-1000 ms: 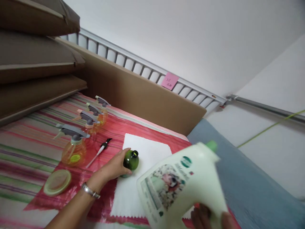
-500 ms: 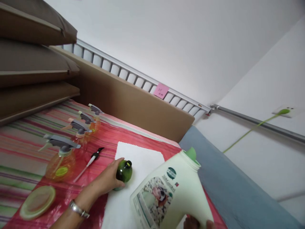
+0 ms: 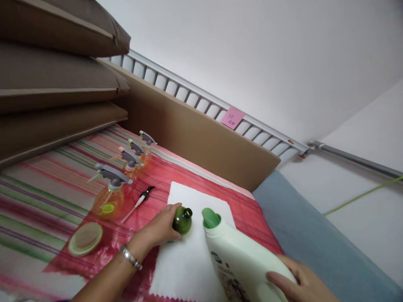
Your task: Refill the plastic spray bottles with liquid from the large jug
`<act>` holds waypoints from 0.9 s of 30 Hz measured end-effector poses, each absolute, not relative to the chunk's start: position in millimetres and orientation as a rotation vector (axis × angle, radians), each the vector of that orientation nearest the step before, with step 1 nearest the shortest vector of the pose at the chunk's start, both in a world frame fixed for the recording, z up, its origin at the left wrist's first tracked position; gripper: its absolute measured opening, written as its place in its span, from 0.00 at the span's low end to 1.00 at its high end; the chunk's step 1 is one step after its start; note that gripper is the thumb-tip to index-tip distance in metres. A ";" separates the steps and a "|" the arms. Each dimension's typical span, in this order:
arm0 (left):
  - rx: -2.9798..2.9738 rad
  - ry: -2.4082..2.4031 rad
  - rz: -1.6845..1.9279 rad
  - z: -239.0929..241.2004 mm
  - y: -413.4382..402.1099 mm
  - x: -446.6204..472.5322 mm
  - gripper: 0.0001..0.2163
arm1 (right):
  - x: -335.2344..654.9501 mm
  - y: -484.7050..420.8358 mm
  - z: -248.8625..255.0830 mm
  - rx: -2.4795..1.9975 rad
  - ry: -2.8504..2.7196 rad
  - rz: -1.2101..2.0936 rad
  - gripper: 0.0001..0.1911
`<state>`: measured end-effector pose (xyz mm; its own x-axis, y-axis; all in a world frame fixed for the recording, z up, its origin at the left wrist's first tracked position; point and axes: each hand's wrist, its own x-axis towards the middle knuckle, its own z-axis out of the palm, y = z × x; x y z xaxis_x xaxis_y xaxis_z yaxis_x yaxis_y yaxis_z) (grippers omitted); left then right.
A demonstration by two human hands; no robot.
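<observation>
My left hand (image 3: 157, 230) wraps round a small dark green bottle (image 3: 181, 219) with an open yellow-rimmed mouth, standing on a white cloth (image 3: 185, 256). My right hand (image 3: 299, 283) grips a large pale green jug (image 3: 242, 262) at the lower right. The jug is tilted, and its green pour spout (image 3: 210, 218) points up-left, close beside the small bottle's mouth. A silver bracelet (image 3: 130, 256) circles my left wrist.
Several orange spray bottles (image 3: 110, 197) with grey triggers stand in a row on a red sheet (image 3: 248, 214). A pump head with tube (image 3: 138, 202) and a round pale green lid (image 3: 85, 238) lie nearby. Brown cushions (image 3: 56, 79) are stacked at left; a cardboard panel (image 3: 201, 138) stands behind.
The jug has swung round and dropped lower, so its spout now sits beside the small bottle's mouth. My left hand has stayed on the green bottle.
</observation>
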<state>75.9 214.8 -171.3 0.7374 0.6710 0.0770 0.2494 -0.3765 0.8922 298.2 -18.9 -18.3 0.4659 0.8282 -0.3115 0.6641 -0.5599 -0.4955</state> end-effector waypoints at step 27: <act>2.036 0.697 0.506 -170.1 210.4 78.1 0.43 | 281.6 31.4 20.3 -2.609 -1.643 0.627 0.22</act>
<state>78.1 210.4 -170.1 0.7575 0.6474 0.0837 0.2801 -0.4383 0.8541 281.6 31.4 20.3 0.3750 0.8651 -0.3330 0.8669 -0.4545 -0.2045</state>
